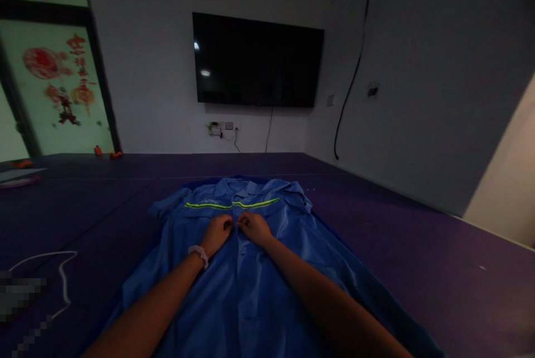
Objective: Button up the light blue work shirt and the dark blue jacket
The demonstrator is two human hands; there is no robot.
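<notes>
Fingers [244,218] pinch blue shirt [247,280]; white cable [63,277] leftward, wall television [258,61] beyond.

The left wrist wears a scrunchie [199,254], a soft ring of gathered cloth, pale pink leaning towards mauve, its outline bumpy and ruffled all the way along the visible part. It sits snugly just behind the left hand [218,232], like a loose-pleated bracelet; any print or stitching on it is too small and dim to make out. The right hand [256,228] and its wrist are bare. Both the left forearm [154,301] and the right forearm [320,285] are uncovered as far as the view reaches, slim at the wrist and broadening smoothly towards the lower edge. Dim light blurs the nails.
</notes>
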